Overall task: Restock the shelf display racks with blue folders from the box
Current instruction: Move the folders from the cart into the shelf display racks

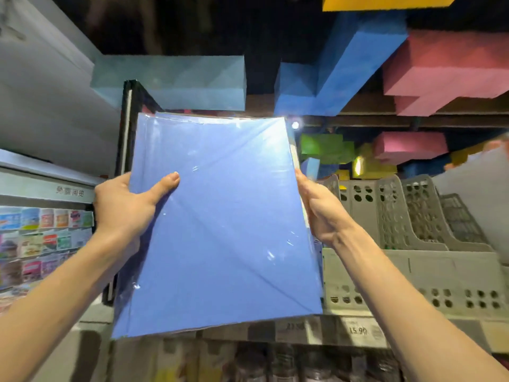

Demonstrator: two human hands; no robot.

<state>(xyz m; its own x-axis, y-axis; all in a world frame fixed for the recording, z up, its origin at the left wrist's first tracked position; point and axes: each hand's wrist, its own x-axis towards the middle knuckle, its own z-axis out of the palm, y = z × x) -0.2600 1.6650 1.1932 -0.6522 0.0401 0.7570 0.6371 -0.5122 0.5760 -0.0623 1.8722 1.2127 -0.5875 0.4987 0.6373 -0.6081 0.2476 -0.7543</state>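
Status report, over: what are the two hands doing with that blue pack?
Left hand and right hand grip the blue folders by the side edges. Pack held up, not yet in the grey racks at right. Nothing seen blocking.

This is a shop, a stationery store by the look of it: the shelf edge (pixel 495 330) carries printed price labels (pixel 358 330), one reading 15.90. Grey perforated file racks (pixel 413 221) stand in a row on that shelf. Pink stacks (pixel 446 67) and blue stacks (pixel 344 64) lie on the shelf above, and small colourful packets (pixel 44 232) fill a display at the left, under a printed sign (pixel 70 192) — goods set out for sale.
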